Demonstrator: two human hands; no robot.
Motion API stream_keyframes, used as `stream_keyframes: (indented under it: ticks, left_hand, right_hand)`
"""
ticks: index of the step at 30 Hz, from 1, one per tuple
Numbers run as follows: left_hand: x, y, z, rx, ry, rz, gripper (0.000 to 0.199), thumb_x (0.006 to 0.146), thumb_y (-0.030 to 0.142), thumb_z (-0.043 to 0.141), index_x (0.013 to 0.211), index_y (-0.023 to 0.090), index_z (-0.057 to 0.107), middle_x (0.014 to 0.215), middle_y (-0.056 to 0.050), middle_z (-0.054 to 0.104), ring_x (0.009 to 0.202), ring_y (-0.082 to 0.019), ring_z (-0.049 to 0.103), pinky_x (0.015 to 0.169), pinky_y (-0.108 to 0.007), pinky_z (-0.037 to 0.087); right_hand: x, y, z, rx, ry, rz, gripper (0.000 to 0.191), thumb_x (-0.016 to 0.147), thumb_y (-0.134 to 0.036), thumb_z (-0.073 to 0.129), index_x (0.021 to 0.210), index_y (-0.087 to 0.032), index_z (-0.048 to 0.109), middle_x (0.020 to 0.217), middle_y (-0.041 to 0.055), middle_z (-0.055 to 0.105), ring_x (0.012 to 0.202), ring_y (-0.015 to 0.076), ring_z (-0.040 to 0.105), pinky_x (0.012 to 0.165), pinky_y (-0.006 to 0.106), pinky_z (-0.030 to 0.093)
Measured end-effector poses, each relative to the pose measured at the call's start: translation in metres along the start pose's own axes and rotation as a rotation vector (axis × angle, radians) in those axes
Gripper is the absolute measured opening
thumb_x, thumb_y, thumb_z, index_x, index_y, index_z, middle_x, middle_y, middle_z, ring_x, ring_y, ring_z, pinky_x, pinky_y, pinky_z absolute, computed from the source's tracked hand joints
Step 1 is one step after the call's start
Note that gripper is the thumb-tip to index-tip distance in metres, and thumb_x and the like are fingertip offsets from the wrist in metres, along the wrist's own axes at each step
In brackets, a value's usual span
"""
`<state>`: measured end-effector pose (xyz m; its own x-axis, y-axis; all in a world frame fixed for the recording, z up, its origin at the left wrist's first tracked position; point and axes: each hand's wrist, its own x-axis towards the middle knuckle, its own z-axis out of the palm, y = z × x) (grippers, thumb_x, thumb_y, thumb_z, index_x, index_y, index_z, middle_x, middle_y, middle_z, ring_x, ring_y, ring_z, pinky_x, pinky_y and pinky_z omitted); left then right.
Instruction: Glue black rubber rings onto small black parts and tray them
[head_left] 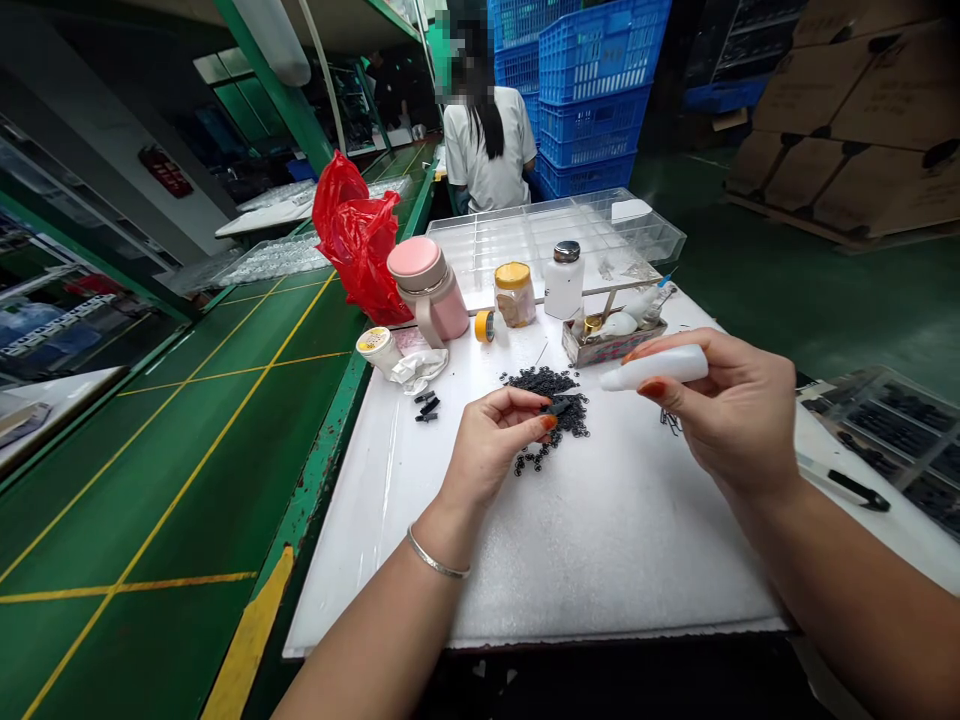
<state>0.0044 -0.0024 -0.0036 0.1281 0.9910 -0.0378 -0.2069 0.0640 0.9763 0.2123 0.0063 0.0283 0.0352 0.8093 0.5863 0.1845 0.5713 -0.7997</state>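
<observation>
My left hand (499, 437) pinches a small black part (559, 404) between thumb and fingers, over a heap of tiny black rings (538, 379) on the white work surface (600, 560). In my right hand (739, 405) is a white squeeze bottle (660, 368), gripped between thumb and fingers and lying nearly level. Its narrow tip points left at the black part, with a gap between them. A few black pieces (427, 406) lie apart on the left of the surface. The exact shape of the held part is partly hidden by my fingers.
Behind the heap stand a pink mug (448, 300), a yellow-lidded jar (514, 298), a white dispenser bottle (564, 285) and a small tray (577, 349) of bottles. A red plastic bag (360, 240) is at the left. A person (510, 150) sits ahead, near blue crates (592, 120).
</observation>
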Motion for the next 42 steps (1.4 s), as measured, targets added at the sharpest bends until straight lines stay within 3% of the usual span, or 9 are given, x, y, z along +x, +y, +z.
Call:
stream_keyframes:
  ticks: [5,13,20,31,42]
  left_hand:
    - [-0.0003,-0.0016,-0.0001,0.006,-0.014,0.021,0.027,0.066,0.022,0.082,0.088,0.013,0.069,0.077,-0.003,0.065,0.066,-0.009,0.059,0.063,-0.018,0.048]
    - [-0.0031,0.0039,0.0042,0.025,0.011,0.065,0.051,0.065,0.018,0.081,0.111,0.015,0.061,0.083,-0.003,0.063,0.071,-0.011,0.059,0.068,-0.022,0.05]
    - [-0.0032,0.0066,0.0064,0.08,0.024,0.079,0.048,0.065,0.018,0.081,0.11,0.015,0.063,0.082,-0.004,0.063,0.073,-0.012,0.059,0.069,-0.022,0.049]
    - [0.0034,0.0041,-0.0019,0.176,0.045,0.106,0.055,0.064,0.022,0.084,0.114,0.017,0.062,0.083,-0.003,0.064,0.075,-0.013,0.059,0.068,-0.02,0.05]
    - [-0.0026,0.0043,0.0021,0.169,0.046,0.114,0.049,0.066,0.022,0.081,0.111,0.017,0.062,0.083,-0.004,0.063,0.073,-0.012,0.058,0.065,-0.021,0.05]
  right_hand:
    - [-0.0038,0.0003,0.0029,-0.073,-0.04,-0.007,0.017,0.08,-0.034,0.073,0.087,-0.02,0.069,0.08,0.004,0.066,0.07,0.0167,0.06,0.056,0.029,0.046]
    - [-0.0058,0.0021,0.0038,-0.09,-0.049,0.011,0.019,0.081,-0.038,0.071,0.087,-0.02,0.068,0.079,0.0038,0.065,0.068,0.0172,0.058,0.057,0.03,0.042]
    - [-0.005,0.0032,0.0043,-0.111,-0.045,0.024,0.022,0.08,-0.041,0.071,0.085,-0.02,0.067,0.08,0.0049,0.066,0.067,0.0177,0.057,0.056,0.03,0.041]
    - [0.0021,0.0058,0.0078,0.075,-0.09,0.128,0.034,0.078,-0.05,0.07,0.083,-0.017,0.064,0.078,0.0031,0.062,0.068,0.0142,0.055,0.06,0.026,0.044]
    - [-0.0032,0.005,0.0034,-0.016,-0.07,0.055,0.02,0.08,-0.039,0.071,0.084,-0.02,0.066,0.08,0.0044,0.066,0.072,0.0179,0.058,0.059,0.03,0.043]
